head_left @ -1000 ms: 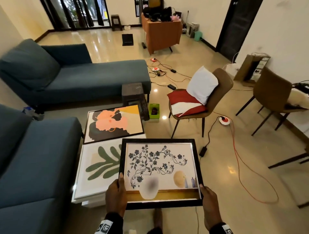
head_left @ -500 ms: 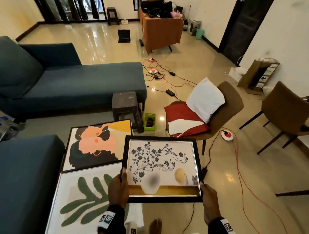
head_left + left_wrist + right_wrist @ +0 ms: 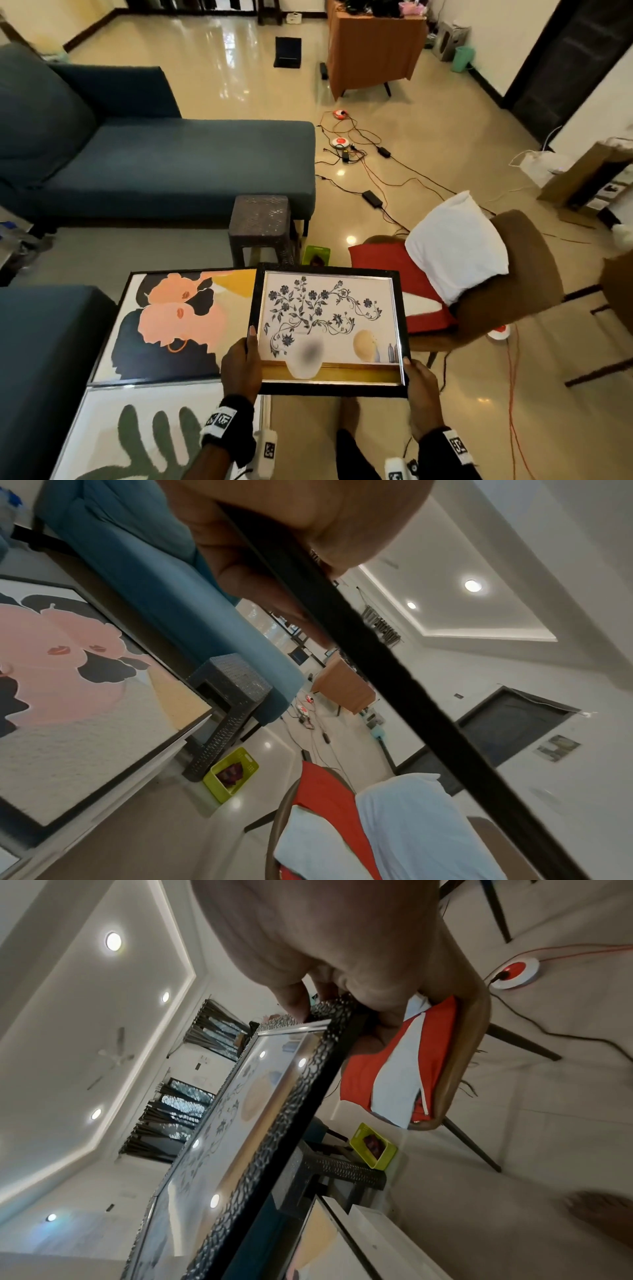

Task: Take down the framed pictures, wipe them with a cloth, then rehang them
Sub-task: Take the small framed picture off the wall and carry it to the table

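I hold a black-framed picture of dark flowers and a vase (image 3: 327,329) flat in front of me, above the floor. My left hand (image 3: 241,363) grips its near left corner, thumb on top of the frame. My right hand (image 3: 419,387) grips its near right corner. In the left wrist view the frame's black edge (image 3: 394,685) runs between thumb and fingers. The right wrist view shows the patterned frame (image 3: 274,1123) and its reflecting glass. Two more pictures lie flat on a low white table: one with pink faces (image 3: 178,322) and one with green leaves (image 3: 150,438).
Blue sofas (image 3: 164,161) stand at left. A dark stool (image 3: 262,226) and a green basket (image 3: 317,255) sit beyond the table. A brown chair (image 3: 507,301) with a white pillow and red cloth is at right. Cables (image 3: 373,164) trail over the floor.
The view has moved forward and to the left toward the table. The flower picture stays in both hands and now overlaps the right edge of the pink-faces picture.
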